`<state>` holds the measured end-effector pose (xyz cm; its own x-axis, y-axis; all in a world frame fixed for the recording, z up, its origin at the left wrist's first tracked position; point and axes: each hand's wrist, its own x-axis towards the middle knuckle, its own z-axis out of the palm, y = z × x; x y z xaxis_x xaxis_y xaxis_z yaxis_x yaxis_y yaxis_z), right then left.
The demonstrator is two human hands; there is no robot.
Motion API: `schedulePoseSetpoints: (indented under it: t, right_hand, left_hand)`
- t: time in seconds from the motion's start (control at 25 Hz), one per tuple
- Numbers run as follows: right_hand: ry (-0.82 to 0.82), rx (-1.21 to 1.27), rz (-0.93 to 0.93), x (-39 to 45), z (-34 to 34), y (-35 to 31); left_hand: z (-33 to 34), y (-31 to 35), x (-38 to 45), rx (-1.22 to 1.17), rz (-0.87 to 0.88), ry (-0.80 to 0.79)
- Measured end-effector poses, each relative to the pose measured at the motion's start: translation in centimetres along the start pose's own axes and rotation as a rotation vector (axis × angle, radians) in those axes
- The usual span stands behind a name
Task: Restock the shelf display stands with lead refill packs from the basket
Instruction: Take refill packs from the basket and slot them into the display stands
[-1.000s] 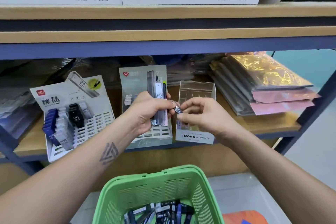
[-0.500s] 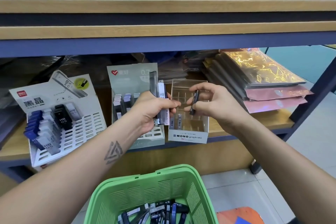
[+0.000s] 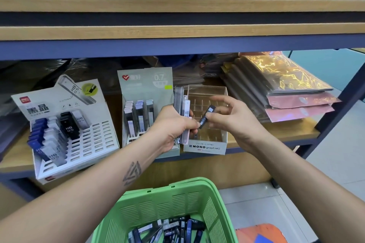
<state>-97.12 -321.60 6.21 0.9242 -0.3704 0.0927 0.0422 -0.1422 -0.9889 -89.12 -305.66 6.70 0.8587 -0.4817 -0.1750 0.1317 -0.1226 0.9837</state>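
**Plastic, card and wood grain**

The basket (image 3: 173, 201) is matt green slotted plastic. The MONO stand (image 3: 205, 92) has clear glossy plastic walls. The shelf board (image 3: 177, 30) looks like wood-grain laminate. The foil sleeves (image 3: 284, 77) are shiny, probably plastic film.

We had one view only, the head cam, wide-angle, so no overlap with any other view. It sat close to the shelf (image 3: 177, 31), facing forward and tilted down. The shelf edge bowed across the upper frame. Display stands (image 3: 75, 124) sat mid-frame at near range, both forearms ran in from the bottom corners, and the green basket (image 3: 173, 199) filled the bottom centre, right below the lens.
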Motion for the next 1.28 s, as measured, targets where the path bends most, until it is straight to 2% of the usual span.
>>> schedulePoseSetpoints:
  t: [0.2,0.32,0.44,0.76,1.08,1.16,1.28]
  right_hand:
    - [0.166,-0.09,-0.007,0.3,-0.8,0.1]
    - [0.239,-0.507,-0.122,0.5,-0.6,0.8]
    - [0.234,-0.71,-0.14,0.0,0.8,2.3]
    - [0.235,-0.846,-0.163,-0.2,2.3,4.4]
    - [0.26,-0.982,-0.207,-0.7,2.7,3.6]
    - [0.269,-0.912,-0.248,-0.6,3.1,2.3]
    - [0.114,-0.443,-0.102,-0.1,3.9,0.3]
  left_hand:
    - [-0.2,-0.3,0.1,0.03,-0.003,0.028]
    - [-0.9,0.0,0.2,0.058,-0.014,0.063]
    - [-1.3,0.0,-0.2,0.016,-0.036,0.059]
    - [-1.8,-0.2,-0.5,-0.014,-0.049,0.034]
    - [-2.1,-0.3,-0.9,-0.145,-0.137,-0.067]
    - [-2.2,-0.2,-1.1,-0.18,-0.162,-0.114]
    - [-2.5,-0.2,-1.2,-0.25,-0.192,-0.181]
